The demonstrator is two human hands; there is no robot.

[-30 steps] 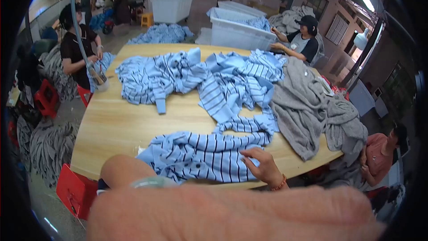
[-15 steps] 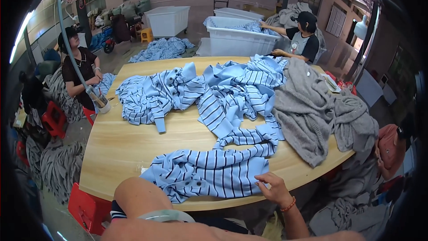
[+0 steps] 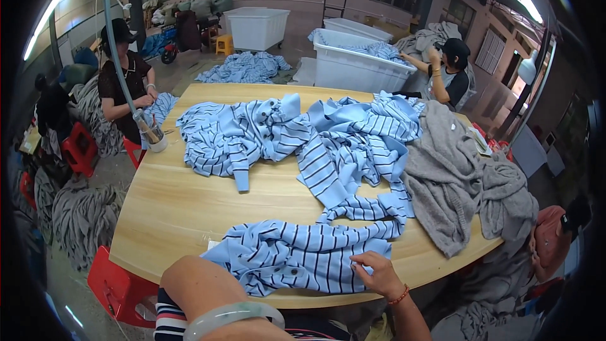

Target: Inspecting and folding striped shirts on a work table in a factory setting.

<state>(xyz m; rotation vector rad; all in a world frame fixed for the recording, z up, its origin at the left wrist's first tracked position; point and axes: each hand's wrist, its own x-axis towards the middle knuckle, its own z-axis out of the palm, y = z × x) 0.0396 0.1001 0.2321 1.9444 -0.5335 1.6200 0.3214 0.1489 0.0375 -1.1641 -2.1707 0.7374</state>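
Observation:
A light-blue knit garment with dark stripes and dark buttons (image 3: 297,249) lies crumpled along the near edge of the table. Over its right end is my right hand (image 3: 377,276), thumb and forefinger apart, fingertips at the cloth with nothing visibly gripped. I cannot tell whether they press on it. A red beaded bracelet (image 3: 399,295) circles that wrist. My left arm (image 3: 205,287) is bent at the lower edge, wearing a pale bangle (image 3: 230,317); its hand is out of the picture. More striped garments (image 3: 243,129) are heaped farther back.
Grey knitwear (image 3: 445,174) covers the table's right side. A tool cup (image 3: 153,138) stands at its left edge near a seated person (image 3: 129,88). Another person (image 3: 451,73) is beside a white bin (image 3: 363,66) at the back. A red stool (image 3: 117,287) stands at near left.
My right hand has moved slightly left, over the garment's end. My left forearm has drawn down toward the lower edge. The person at the bin has raised an arm.

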